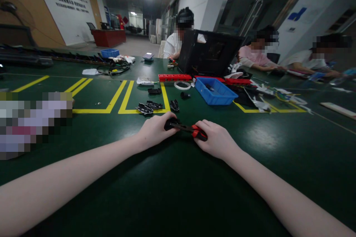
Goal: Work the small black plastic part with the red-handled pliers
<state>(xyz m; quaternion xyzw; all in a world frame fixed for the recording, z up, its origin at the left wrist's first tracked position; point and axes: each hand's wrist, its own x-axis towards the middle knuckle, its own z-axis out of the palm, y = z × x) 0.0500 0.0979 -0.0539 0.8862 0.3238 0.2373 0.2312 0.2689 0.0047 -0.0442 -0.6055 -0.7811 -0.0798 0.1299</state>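
Observation:
My left hand (155,129) is closed around a small dark part (170,123) above the green table (133,185). My right hand (213,137) grips pliers (200,132) with red and black handles. The jaws of the pliers point left and reach the dark part at my left fingertips; whether they clamp it is too small to tell. Beyond my hands, several black pieces (154,104) lie in and beside a yellow-taped area. A short black cylinder (185,95) rests near a white ring (182,85).
Right of the ring stands a blue tray (217,98), with red strips (174,77) and a large black case (210,53) behind. Cables and scraps (267,98) lie farther right. Several people sit across the table. A blurred patterned object (33,122) is at left.

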